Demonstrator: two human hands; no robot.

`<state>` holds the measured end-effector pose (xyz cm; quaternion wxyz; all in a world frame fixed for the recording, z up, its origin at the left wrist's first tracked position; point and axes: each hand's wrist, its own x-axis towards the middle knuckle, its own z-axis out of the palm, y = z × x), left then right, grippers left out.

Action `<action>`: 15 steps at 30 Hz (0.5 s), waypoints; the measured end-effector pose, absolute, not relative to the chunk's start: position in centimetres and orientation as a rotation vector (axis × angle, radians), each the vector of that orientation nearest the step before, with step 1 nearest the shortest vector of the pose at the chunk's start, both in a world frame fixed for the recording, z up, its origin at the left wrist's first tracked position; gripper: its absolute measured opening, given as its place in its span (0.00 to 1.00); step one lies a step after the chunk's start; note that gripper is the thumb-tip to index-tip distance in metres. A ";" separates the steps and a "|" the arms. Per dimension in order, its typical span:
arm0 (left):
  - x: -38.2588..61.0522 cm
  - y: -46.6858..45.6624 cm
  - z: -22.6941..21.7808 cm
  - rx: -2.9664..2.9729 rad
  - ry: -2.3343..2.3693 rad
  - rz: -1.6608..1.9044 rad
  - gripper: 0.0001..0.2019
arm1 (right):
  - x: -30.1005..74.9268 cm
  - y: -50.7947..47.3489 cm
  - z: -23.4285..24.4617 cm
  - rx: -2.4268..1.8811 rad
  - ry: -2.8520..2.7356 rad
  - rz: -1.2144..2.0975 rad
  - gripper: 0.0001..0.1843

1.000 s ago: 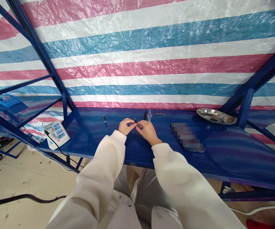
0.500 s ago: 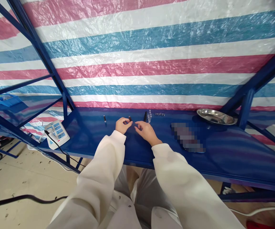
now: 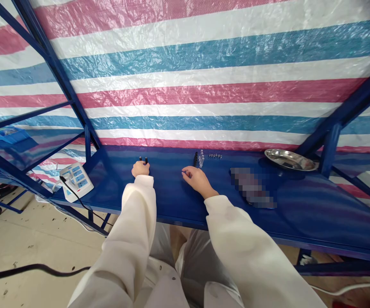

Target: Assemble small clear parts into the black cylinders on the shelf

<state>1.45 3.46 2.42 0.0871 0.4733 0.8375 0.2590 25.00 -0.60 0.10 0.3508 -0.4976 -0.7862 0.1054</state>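
Note:
My left hand [image 3: 140,169] is at the left part of the blue table, its fingers closed round a small black-topped cylinder [image 3: 146,160]. Right beside it stands a similar black-topped cylinder [image 3: 140,158], its lower part hidden by the hand. My right hand [image 3: 196,178] hovers over the middle of the table, thumb and fingers curled together; whatever may be between the fingertips is hidden. Just beyond it are a row of small black pieces [image 3: 195,159] and a row of small clear pieces [image 3: 201,158]. Several small shiny pieces [image 3: 214,156] lie in a line further right.
A metal dish [image 3: 290,160] sits at the back right. A blurred-out flat object [image 3: 252,187] lies right of my right hand. On the left is a white power strip [image 3: 76,181] with a black cable. Blue frame posts and a striped sheet [image 3: 204,94] border the table [image 3: 172,192].
My left hand has moved left from beside my right hand, carrying the black-topped cylinder next to the standing one. My right hand has stayed nearly in place, its fingers curled closer together.

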 end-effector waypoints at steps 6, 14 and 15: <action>1.3 3.7 2.0 1.403 2.516 0.788 0.13 | 25.0 -0.7 0.0 -1.284 -2.021 0.272 0.09; 1.4 3.8 1.9 1.390 2.528 0.801 0.12 | 25.2 -0.5 -0.2 -1.249 -2.000 0.265 0.09; 1.3 3.9 1.8 1.388 2.528 0.802 0.12 | 25.2 -0.5 -0.2 -1.244 -1.997 0.267 0.09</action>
